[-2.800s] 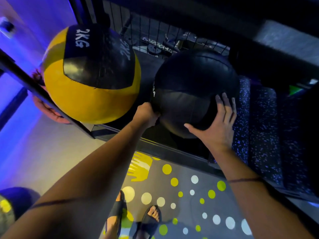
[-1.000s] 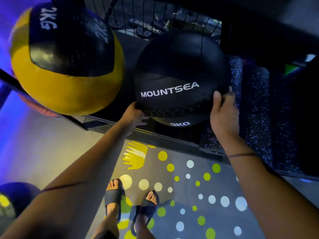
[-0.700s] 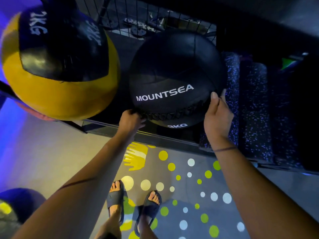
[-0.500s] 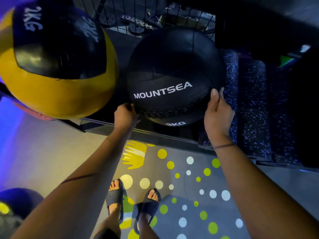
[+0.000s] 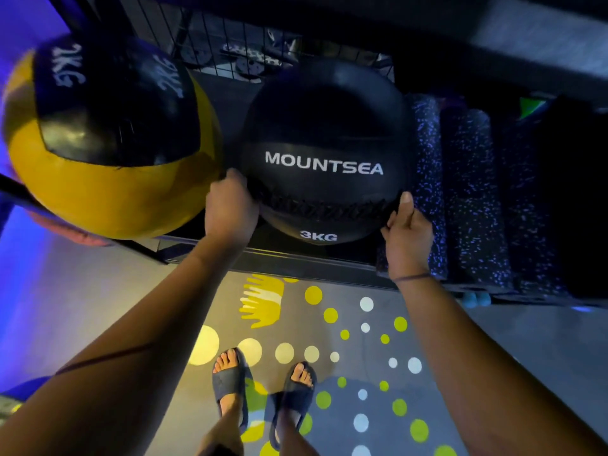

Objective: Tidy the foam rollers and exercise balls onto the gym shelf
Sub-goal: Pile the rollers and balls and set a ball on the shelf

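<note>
On the shelf (image 5: 296,262): black ball (image 5: 324,126), perhaps leather, marked 3KG.

A black ball (image 5: 325,126) marked MOUNTSEA and 3KG sits on the shelf (image 5: 296,262). The left hand (image 5: 228,209) and right hand (image 5: 406,233) grip it low on either side. A yellow and black ball (image 5: 108,195) sits just beside it on the left, and speckled foam rollers (image 5: 468,199) lie to its right.

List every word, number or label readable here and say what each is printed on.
"MOUNTSEA": white letters across the black ball.
"3KG": white, low on the same ball.
"2KG": white, printed twice on the black panel of the yellow ball, smeared by motion but legible.
Markings on the weight plates behind: too small to read.
</note>
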The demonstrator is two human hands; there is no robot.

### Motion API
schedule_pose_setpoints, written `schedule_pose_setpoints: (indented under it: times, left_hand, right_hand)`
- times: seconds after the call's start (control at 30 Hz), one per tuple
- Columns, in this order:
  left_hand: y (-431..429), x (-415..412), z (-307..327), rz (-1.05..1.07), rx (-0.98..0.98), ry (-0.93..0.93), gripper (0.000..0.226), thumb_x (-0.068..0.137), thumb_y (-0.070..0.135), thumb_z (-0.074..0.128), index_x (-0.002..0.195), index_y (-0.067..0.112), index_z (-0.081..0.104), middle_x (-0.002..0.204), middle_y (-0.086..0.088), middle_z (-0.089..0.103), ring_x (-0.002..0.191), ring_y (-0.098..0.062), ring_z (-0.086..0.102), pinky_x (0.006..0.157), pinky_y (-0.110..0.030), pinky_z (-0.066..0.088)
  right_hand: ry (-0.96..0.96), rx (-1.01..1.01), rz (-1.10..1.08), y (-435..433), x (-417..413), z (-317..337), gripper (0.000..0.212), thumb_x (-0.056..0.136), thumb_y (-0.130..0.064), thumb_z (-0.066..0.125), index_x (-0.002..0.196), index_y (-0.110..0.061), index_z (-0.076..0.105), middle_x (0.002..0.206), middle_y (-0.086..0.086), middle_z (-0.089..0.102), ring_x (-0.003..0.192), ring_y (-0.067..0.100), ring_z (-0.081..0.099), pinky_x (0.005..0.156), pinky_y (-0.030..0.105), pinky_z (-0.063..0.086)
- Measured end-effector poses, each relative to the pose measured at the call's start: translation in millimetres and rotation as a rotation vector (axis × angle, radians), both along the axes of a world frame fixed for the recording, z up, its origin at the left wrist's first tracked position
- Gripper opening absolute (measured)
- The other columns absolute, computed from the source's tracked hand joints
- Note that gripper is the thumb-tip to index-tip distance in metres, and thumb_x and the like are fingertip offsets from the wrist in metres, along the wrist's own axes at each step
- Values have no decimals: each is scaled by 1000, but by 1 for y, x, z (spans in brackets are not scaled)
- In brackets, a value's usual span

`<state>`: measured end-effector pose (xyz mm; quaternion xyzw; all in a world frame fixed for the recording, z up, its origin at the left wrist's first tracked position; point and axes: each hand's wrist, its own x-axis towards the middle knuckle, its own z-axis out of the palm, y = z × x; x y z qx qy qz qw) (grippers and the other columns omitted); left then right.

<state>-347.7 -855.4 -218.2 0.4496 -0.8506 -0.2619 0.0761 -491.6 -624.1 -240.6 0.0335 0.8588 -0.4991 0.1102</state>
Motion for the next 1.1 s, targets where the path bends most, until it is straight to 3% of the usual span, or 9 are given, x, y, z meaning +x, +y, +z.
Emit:
schedule_pose_setpoints:
  times: [0.1, 0.27, 0.47, 0.63, 0.7, 0.77, 0.87, 0.97, 1.1]
  left_hand:
    - [12, 22, 6, -65, 7, -34, 23, 93, 6, 58, 115, 0, 61, 106, -22, 71, 98, -44, 66, 79, -46, 53]
    - [24, 33, 7, -1, -30, -11, 25, 93, 6, 57, 118, 3, 59, 109, -22, 71, 100, -47, 65, 78, -46, 51]
    - [24, 35, 12, -35, 79, 6, 24, 105, 23, 43, 113, 5, 57, 101, -22, 68, 93, -42, 66, 72, -43, 51]
    - [13, 65, 11, -77, 220, 173, 32, 104, 34, 48, 124, 13, 61, 113, -11, 72, 105, -32, 68, 76, -29, 45]
    - [3, 92, 5, 16, 220, 307, 33, 102, 38, 49, 124, 17, 63, 109, -10, 75, 101, -27, 72, 83, -33, 55]
    - [-16, 126, -3, 147, 193, 411, 33, 99, 44, 48, 119, 22, 63, 92, -9, 76, 85, -27, 74, 75, -44, 60]
    - [-56, 179, -10, 262, 78, 448, 25, 100, 34, 55, 118, 18, 64, 77, -7, 69, 68, -22, 66, 65, -42, 54]
    - [-104, 224, -10, 270, 35, 434, 26, 100, 25, 59, 121, 9, 62, 86, -9, 66, 72, -12, 58, 68, -32, 49]
    - [-158, 257, -6, 187, 34, 400, 36, 98, 27, 62, 130, 10, 59, 108, -12, 64, 88, -17, 64, 85, -39, 53]
  right_hand:
    - [-66, -61, -59, 2, 10, 8, 58, 104, -52, 44, 55, -20, 50, 52, -11, 50, 48, 5, 49, 74, 48, 58]
    - [-195, -153, -90, 18, 30, 1, 53, 107, -40, 45, 62, -12, 49, 61, 0, 50, 59, 8, 52, 87, 43, 60]
    - [-153, 73, -31, 22, 40, 4, 76, 85, -87, 30, 62, -25, 68, 69, 4, 70, 82, 34, 68, 91, 56, 54]
    - [-181, 160, -211, 7, 105, 17, 91, 98, -71, 20, 94, 3, 73, 107, 34, 68, 105, 48, 63, 88, 46, 47]
    - [-199, 186, -125, -8, 147, 1, 102, 87, -83, 12, 75, 2, 68, 90, 35, 69, 89, 48, 66, 78, 49, 52]
    - [-193, 217, 112, -38, 183, -16, 113, 74, -92, -2, 70, -2, 66, 78, 30, 70, 79, 44, 67, 74, 48, 54]
    - [-76, 173, 399, -110, 223, -3, 87, 86, -76, 12, 86, -7, 65, 84, 19, 71, 85, 39, 67, 76, 43, 53]
    - [137, 105, 481, -190, 240, 16, 47, 99, -53, 37, 96, -11, 60, 94, 14, 69, 90, 38, 65, 72, 43, 49]
    - [364, 172, 584, -281, 220, 43, 36, 99, -34, 57, 125, -9, 56, 140, 15, 54, 126, 32, 51, 102, 39, 40]
